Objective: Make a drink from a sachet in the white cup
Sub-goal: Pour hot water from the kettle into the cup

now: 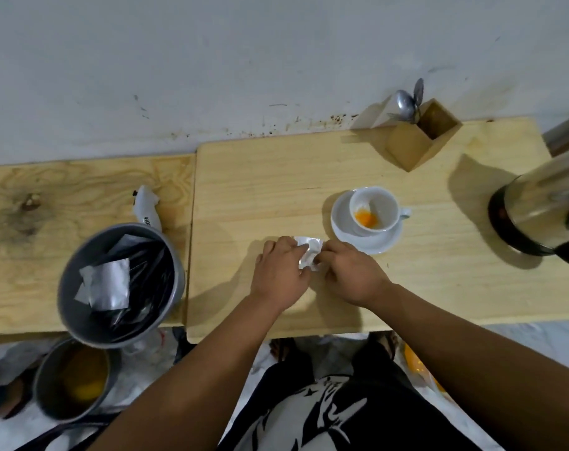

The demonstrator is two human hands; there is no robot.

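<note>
A white cup [379, 198] stands on a white saucer [343, 234] right of the table's middle, with orange powder [366, 219] in its bottom. Just left of the saucer, both hands hold a crumpled silver sachet [309, 252] low over the table. My left hand [281, 271] pinches its left side and my right hand [348, 273] pinches its right side.
A steel kettle [543, 209] stands at the right edge. A wooden holder [421, 135] with spoons [406, 102] sits at the back. A grey bin [120, 281] holding silver wrappers stands at the left, a white handheld device [146, 206] behind it, and a metal pot [71, 380] below.
</note>
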